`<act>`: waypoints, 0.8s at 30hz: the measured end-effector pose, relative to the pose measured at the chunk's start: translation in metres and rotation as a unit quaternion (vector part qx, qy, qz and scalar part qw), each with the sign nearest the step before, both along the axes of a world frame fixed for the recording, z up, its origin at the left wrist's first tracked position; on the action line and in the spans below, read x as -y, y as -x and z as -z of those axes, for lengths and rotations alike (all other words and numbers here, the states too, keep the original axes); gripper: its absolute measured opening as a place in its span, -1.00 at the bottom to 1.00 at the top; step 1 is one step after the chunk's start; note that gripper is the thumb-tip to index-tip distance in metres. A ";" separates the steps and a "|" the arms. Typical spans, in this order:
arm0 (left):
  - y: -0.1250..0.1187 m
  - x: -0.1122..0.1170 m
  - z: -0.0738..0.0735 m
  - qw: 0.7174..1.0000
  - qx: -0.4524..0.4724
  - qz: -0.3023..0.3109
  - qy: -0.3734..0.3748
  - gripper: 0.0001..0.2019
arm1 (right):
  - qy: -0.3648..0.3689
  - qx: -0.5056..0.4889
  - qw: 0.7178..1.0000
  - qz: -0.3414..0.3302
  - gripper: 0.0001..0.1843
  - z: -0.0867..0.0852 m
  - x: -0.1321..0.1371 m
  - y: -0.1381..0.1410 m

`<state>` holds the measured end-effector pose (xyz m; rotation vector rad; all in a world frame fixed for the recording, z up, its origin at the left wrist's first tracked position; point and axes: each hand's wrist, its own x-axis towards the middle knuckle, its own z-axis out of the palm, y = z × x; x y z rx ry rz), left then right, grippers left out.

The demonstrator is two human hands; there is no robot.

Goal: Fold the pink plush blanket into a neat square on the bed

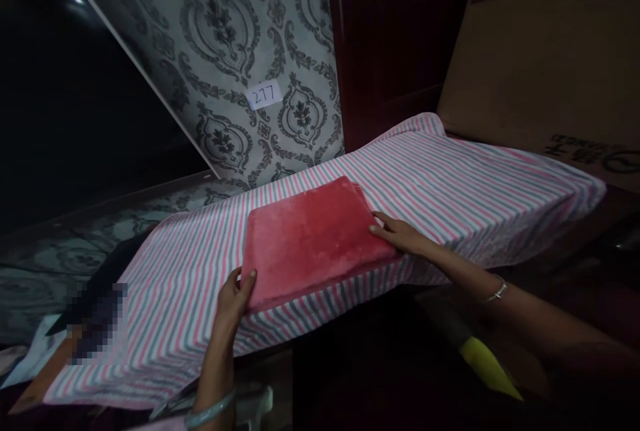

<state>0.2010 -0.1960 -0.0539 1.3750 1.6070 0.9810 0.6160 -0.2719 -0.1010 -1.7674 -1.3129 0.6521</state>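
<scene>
A red, plush folded towel point(310, 238) lies flat as a neat rectangle on the striped cloth point(185, 278). Its layered edges show at the right corner. My left hand point(235, 294) grips its left edge near the front, thumb on top, the other fingers partly hidden at the side. At the right edge my right hand point(397, 232) holds it the same way, thumb over the top and fingers along the side. Both forearms reach in from below, each with a bangle at the wrist.
Beneath the striped cloth stands a long table or bench. Behind it is a patterned wall with a paper label point(265, 94) reading 277. A dark screen point(90, 84) leans in at left, a large cardboard box point(545, 51) stands at right. Something yellow point(490, 366) lies below.
</scene>
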 end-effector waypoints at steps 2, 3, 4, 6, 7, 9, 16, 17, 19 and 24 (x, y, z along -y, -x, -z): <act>-0.003 0.000 0.002 0.999 0.008 0.002 -0.039 -0.57 | -0.023 0.027 0.999 -0.017 -0.24 0.000 0.001 0.005; -0.004 0.000 0.004 0.998 0.004 -0.001 -0.066 -0.58 | -0.038 0.040 0.998 -0.024 -0.24 0.001 0.001 0.006; -0.005 0.000 0.005 0.996 -0.005 -0.009 -0.087 -0.61 | -0.050 0.048 0.997 -0.026 -0.27 0.003 0.001 0.007; -0.005 0.002 0.006 0.994 -0.036 -0.029 -0.100 -0.69 | -0.056 0.039 0.997 -0.018 -0.32 0.007 0.000 0.007; -0.005 0.002 0.003 0.993 -0.055 -0.038 -0.097 -0.70 | -0.054 0.023 0.998 -0.012 -0.35 0.010 0.000 0.007; -0.008 0.003 -0.006 0.989 -0.090 -0.042 -0.113 -0.67 | -0.054 -0.013 0.998 -0.008 -0.38 0.014 0.000 0.006; -0.108 0.001 -0.051 0.944 -0.060 0.259 -0.194 -0.76 | -0.082 -0.176 0.981 0.016 -0.49 0.011 -0.014 -0.004; -0.131 -0.002 -0.054 0.913 -0.093 0.346 -0.195 -0.79 | -0.078 -0.206 0.975 0.021 -0.51 0.010 -0.016 -0.005; -0.178 -0.015 -0.057 0.838 -0.189 0.460 -0.225 -0.73 | -0.069 -0.247 0.966 0.026 -0.52 0.011 -0.020 -0.008; -0.267 -0.062 -0.062 0.699 -0.377 0.541 -0.277 -0.59 | -0.080 -0.259 0.961 0.052 -0.56 0.020 -0.025 -0.010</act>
